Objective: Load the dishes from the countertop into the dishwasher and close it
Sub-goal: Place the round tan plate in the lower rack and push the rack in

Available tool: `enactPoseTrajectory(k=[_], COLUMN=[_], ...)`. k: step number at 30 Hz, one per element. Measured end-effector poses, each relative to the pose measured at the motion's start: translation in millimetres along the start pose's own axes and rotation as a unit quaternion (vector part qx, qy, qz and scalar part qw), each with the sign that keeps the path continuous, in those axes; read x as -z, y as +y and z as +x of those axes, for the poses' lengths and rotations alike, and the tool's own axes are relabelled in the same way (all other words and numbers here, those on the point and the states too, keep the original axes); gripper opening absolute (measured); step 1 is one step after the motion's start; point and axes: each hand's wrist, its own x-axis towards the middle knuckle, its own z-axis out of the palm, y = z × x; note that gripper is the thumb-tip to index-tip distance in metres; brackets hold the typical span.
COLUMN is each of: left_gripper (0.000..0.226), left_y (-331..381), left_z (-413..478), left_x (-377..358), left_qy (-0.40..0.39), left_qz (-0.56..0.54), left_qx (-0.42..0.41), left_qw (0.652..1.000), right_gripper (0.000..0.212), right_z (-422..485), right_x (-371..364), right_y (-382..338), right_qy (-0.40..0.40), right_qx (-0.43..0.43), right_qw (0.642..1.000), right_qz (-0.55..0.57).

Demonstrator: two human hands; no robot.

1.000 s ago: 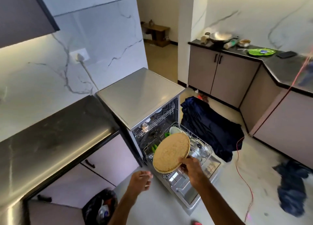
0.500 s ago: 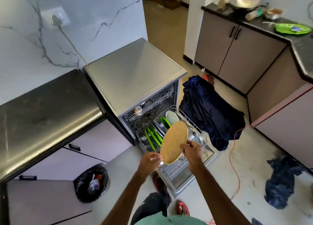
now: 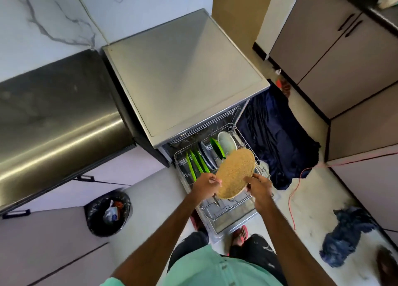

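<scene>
A round tan speckled plate point(image 3: 235, 173) is tilted on edge above the pulled-out lower rack point(image 3: 226, 213) of the open dishwasher point(image 3: 183, 74). My right hand point(image 3: 259, 187) grips the plate's right lower rim. My left hand point(image 3: 205, 184) is at the plate's left rim and holds a thin metal utensil point(image 3: 216, 200) whose tip points down. In the rack's back half stand green plates point(image 3: 196, 164), a grey plate point(image 3: 207, 156) and a white plate point(image 3: 226, 143). The rack's front half shows bare wire.
A dark countertop point(image 3: 53, 113) runs left of the dishwasher. A black-lined bin point(image 3: 107, 212) stands below it. A dark blue cloth point(image 3: 277, 139) lies right of the rack, with a red cord point(image 3: 293, 190) and a blue rag point(image 3: 344, 231) on the floor. Cabinets point(image 3: 336, 48) line the right side.
I have stepped closer and now look down on the rack. The plate has come lower over the rack, and my left hand has risen to its left rim.
</scene>
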Motion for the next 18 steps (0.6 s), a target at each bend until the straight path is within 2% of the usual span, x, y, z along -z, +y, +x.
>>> enactPoseTrajectory(k=[7, 11, 18], left_gripper=[0.008, 0.013, 0.022], left_y=[1, -2, -17], left_z=[52, 95, 196], left_x=[-5, -16, -70], left_qy=[0.000, 0.017, 0.076], left_qz=[-0.029, -0.034, -0.045], left_qx=[0.048, 0.074, 0.126], left_qw=[0.998, 0.997, 0.988], right_gripper=[0.029, 0.028, 0.026], right_z=[65, 122, 253], right_x=[3, 13, 36], right_y=[-28, -39, -48], right_qy=[0.033, 0.057, 0.090], right_qx=[-0.003, 0.018, 0.137], right_qw=[0.999, 0.997, 0.961], right_qz=[-0.005, -0.055, -0.223])
